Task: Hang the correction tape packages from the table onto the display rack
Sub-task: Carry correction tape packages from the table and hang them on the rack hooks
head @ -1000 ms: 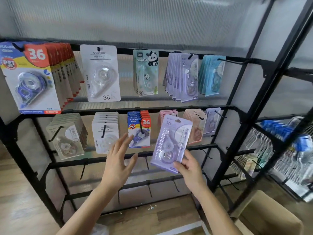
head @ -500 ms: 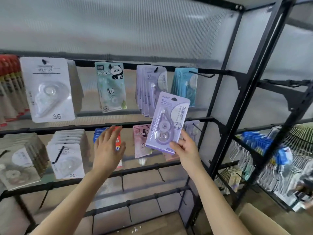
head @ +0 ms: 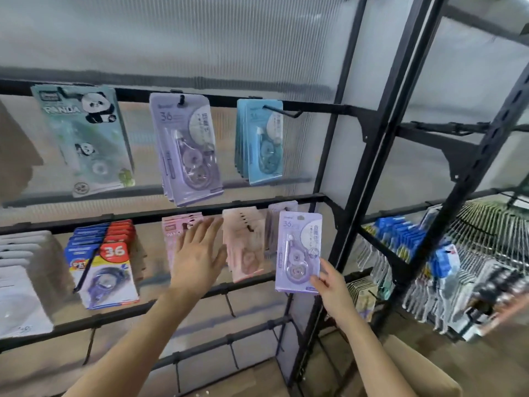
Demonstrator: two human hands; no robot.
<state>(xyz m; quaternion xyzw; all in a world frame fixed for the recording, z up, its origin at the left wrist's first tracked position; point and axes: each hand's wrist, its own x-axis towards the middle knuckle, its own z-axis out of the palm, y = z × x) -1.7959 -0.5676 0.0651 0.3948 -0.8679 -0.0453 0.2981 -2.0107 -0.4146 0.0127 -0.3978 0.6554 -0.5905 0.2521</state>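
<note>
- We see the right hand [head: 332, 287] pinching a lilac package [head: 297, 250] by its lower right corner, thumb on the front and fingers behind.
- The package stands nearly upright in front of the right end of the rack's [head: 369, 156] middle rail, just beside the black post. We cannot tell whether its top hole is on a hook.
- The left hand [head: 197, 256] grasps nothing. Its fingers are straight and spread, with the palm facing the rack, in front of the pink panda packs [head: 174, 227]. We cannot tell whether it touches them.
- Between the two hands hang peach packs [head: 246, 247] on the middle rail.
- Further left on that rail we see red-and-blue packs [head: 106, 265], then white packs [head: 20, 282] at the frame edge.
- On the top rail hang a panda package [head: 83, 138], a lilac stack [head: 189, 150] like the held package, and a blue stack [head: 262, 141] whose hook [head: 283, 111] juts out past it.
- To the right, a second rack [head: 458, 253] carries many more packs, blurred.
- A cardboard box [head: 423, 365] sits at the lower right, below the right forearm.
</note>
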